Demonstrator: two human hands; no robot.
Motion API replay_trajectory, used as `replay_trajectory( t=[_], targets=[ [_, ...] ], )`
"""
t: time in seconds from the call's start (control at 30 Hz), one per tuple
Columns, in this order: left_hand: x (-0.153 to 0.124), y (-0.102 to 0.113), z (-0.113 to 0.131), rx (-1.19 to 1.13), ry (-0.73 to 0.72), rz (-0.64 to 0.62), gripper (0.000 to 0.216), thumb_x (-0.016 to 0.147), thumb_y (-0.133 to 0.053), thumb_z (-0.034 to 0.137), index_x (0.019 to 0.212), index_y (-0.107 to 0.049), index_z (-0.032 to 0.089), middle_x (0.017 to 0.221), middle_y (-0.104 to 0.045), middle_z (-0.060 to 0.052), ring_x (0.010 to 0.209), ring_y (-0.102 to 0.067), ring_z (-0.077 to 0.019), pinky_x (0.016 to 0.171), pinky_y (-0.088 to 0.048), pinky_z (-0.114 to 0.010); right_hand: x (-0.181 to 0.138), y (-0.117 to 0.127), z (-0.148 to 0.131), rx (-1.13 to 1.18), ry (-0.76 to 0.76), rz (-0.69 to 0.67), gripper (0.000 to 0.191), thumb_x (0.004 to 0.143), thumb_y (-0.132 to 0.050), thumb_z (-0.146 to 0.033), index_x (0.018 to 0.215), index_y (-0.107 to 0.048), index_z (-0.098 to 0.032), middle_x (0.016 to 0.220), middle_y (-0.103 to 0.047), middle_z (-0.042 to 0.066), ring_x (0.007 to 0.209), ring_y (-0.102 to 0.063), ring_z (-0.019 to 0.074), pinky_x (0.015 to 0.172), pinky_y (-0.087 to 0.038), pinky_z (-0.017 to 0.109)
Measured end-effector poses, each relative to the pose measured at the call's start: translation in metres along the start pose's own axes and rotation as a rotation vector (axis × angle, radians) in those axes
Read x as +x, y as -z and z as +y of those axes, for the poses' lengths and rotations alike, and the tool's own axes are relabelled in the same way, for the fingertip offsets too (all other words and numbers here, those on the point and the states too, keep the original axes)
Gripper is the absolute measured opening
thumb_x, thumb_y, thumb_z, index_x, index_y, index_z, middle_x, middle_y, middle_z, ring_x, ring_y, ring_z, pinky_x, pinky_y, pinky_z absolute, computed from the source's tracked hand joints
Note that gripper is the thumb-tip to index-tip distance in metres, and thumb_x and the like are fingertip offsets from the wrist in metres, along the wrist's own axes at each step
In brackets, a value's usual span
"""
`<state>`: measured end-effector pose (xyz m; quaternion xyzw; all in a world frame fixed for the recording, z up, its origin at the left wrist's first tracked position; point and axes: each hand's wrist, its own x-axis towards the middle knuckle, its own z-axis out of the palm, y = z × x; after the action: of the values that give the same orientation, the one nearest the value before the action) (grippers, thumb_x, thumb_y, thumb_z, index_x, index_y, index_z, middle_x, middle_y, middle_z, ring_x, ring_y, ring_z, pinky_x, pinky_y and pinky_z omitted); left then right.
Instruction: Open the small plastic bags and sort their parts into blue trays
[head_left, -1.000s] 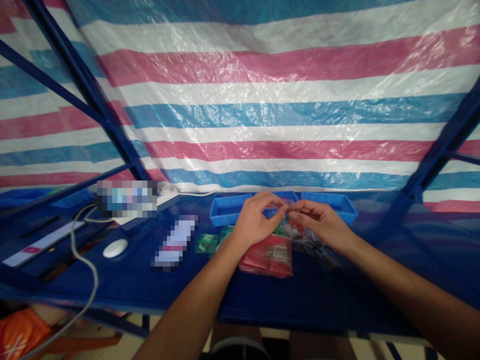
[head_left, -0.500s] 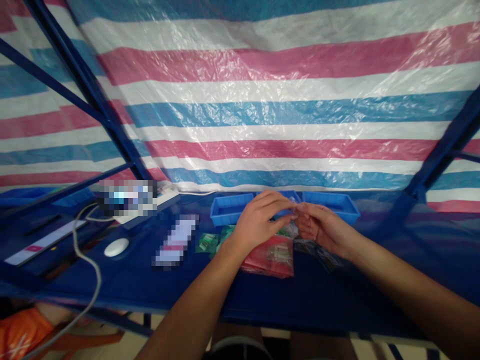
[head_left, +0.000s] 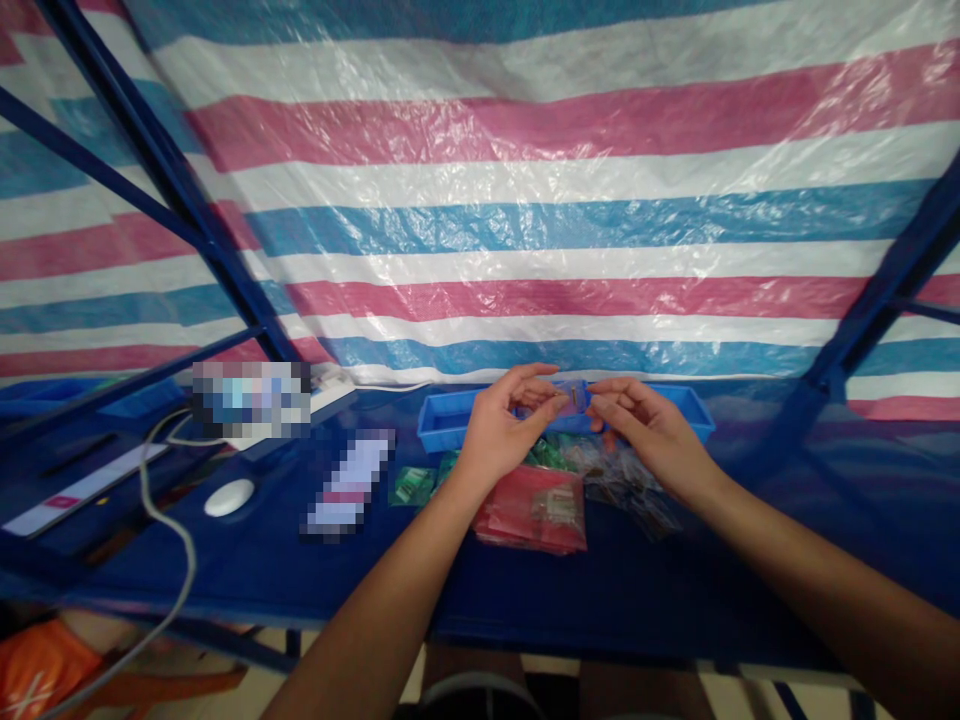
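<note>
Both hands meet above the back of the blue table, with a small clear plastic bag (head_left: 574, 396) between them. My left hand (head_left: 511, 418) pinches its left side between thumb and fingers. At its right edge, the thumb and fingertips of my right hand (head_left: 643, 425) are closed on it. Something small and dark shows inside the bag, too small to name. Below the hands lies a stack of red packets (head_left: 525, 512) with a clear window. Green packets (head_left: 553, 452) show behind the stack, and clear bags with dark contents (head_left: 630, 485) lie beneath my right hand.
Blue bins (head_left: 444, 420) line the table's back edge, partly covered by my hands. To the left are a blurred-out phone-like object (head_left: 351, 485), a white mouse-like object (head_left: 229, 497), a power strip (head_left: 334, 388) and a cable (head_left: 187, 560). An orange-clothed person (head_left: 45, 665) shows at lower left.
My hands have drawn slightly apart, and the small clear bag now shows stretched between them. The fingers of my left hand have lifted and curled. The packets on the table have stayed put.
</note>
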<state>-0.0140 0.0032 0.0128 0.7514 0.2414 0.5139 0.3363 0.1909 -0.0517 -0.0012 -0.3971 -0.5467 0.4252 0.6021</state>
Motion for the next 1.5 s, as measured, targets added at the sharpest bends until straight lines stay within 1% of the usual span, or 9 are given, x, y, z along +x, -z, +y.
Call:
replay_trajectory(
  t=[0.1, 0.27, 0.43, 0.6, 0.7, 0.83, 0.9, 1.3, 1.5],
  targets=[
    [0.0, -0.002, -0.004, -0.062, 0.057, -0.079, 0.048, 0.092, -0.079, 0.039, 0.133, -0.064, 0.018, 0.102, -0.08, -0.008, 0.092, -0.076, -0.0194, 0.088, -0.061, -0.034, 0.0, -0.003, 0.004, -0.02, 0.046, -0.078, 0.037, 0.083, -0.087, -0.049, 0.108, -0.07, -0.027, 0.099, -0.076, 0.004, 0.088, -0.069, 0.0225, 0.067, -0.054, 0.033],
    [-0.002, -0.003, -0.005, 0.014, 0.067, -0.085, 0.044, 0.098, -0.072, 0.042, 0.134, -0.063, 0.019, 0.104, -0.08, -0.007, 0.092, -0.077, -0.0201, 0.089, -0.061, -0.035, 0.005, 0.009, 0.007, -0.1, 0.074, -0.039, 0.035, 0.083, -0.087, -0.05, 0.101, -0.069, -0.026, 0.088, -0.075, 0.002, 0.076, -0.067, 0.0207, 0.065, -0.052, 0.034],
    [-0.002, 0.007, -0.006, 0.404, -0.053, -0.029, 0.031, 0.102, -0.064, 0.038, 0.128, -0.069, 0.022, 0.101, -0.08, -0.005, 0.093, -0.076, -0.0214, 0.088, -0.06, -0.036, 0.016, 0.05, 0.001, -0.722, 0.405, 0.286, 0.023, 0.095, -0.072, -0.048, 0.104, -0.075, -0.028, 0.104, -0.075, 0.009, 0.09, -0.066, 0.0295, 0.083, -0.053, 0.046],
    [-0.004, 0.008, -0.01, 0.589, -0.105, -0.077, 0.024, 0.102, -0.062, 0.035, 0.118, -0.073, 0.02, 0.1, -0.08, -0.006, 0.093, -0.075, -0.0237, 0.089, -0.059, -0.038, 0.022, 0.068, 0.003, -1.148, 0.532, 0.133, 0.019, 0.097, -0.067, -0.039, 0.105, -0.077, -0.024, 0.104, -0.076, 0.014, 0.111, -0.063, 0.0392, 0.105, -0.044, 0.06],
    [-0.004, 0.008, -0.01, 0.614, -0.102, -0.084, 0.024, 0.103, -0.061, 0.035, 0.115, -0.074, 0.02, 0.102, -0.08, -0.007, 0.094, -0.075, -0.0235, 0.09, -0.058, -0.037, 0.017, 0.056, 0.005, -1.122, 0.532, -0.066, 0.023, 0.098, -0.067, -0.038, 0.114, -0.075, -0.024, 0.11, -0.076, 0.014, 0.111, -0.065, 0.038, 0.106, -0.045, 0.059],
    [-0.005, 0.008, -0.01, 0.643, -0.09, -0.098, 0.022, 0.103, -0.059, 0.034, 0.108, -0.075, 0.02, 0.1, -0.08, -0.006, 0.091, -0.075, -0.0222, 0.086, -0.058, -0.035, 0.005, 0.031, 0.003, -0.985, 0.547, -0.46, 0.024, 0.1, -0.065, -0.033, 0.121, -0.075, -0.028, 0.121, -0.076, 0.011, 0.118, -0.065, 0.0342, 0.106, -0.048, 0.054],
    [-0.006, 0.008, -0.01, 0.663, -0.096, -0.116, 0.022, 0.104, -0.059, 0.034, 0.101, -0.075, 0.02, 0.095, -0.079, -0.006, 0.087, -0.074, -0.0215, 0.082, -0.057, -0.033, 0.001, 0.023, 0.004, -0.958, 0.552, -0.527, 0.024, 0.099, -0.067, -0.03, 0.121, -0.076, -0.029, 0.124, -0.076, 0.01, 0.123, -0.064, 0.0337, 0.109, -0.046, 0.054],
    [-0.007, 0.005, -0.004, 0.674, -0.055, -0.155, 0.025, 0.105, -0.056, 0.034, 0.105, -0.076, 0.02, 0.103, -0.081, -0.006, 0.096, -0.075, -0.0223, 0.087, -0.057, -0.034, 0.001, 0.026, 0.018, -1.056, 0.421, -0.482, 0.022, 0.096, -0.063, -0.015, 0.112, -0.076, -0.024, 0.111, -0.081, 0.007, 0.103, -0.075, 0.0281, 0.094, -0.056, 0.043],
    [-0.006, 0.005, 0.0, 0.507, -0.131, -0.204, 0.027, 0.101, -0.066, 0.033, 0.123, -0.074, 0.02, 0.119, -0.08, -0.008, 0.109, -0.076, -0.024, 0.103, -0.057, -0.039, 0.001, 0.025, 0.014, -0.872, 0.394, -0.175, 0.015, 0.099, -0.064, -0.025, 0.107, -0.076, -0.025, 0.104, -0.081, 0.006, 0.093, -0.077, 0.0272, 0.085, -0.059, 0.042]
  ],
)
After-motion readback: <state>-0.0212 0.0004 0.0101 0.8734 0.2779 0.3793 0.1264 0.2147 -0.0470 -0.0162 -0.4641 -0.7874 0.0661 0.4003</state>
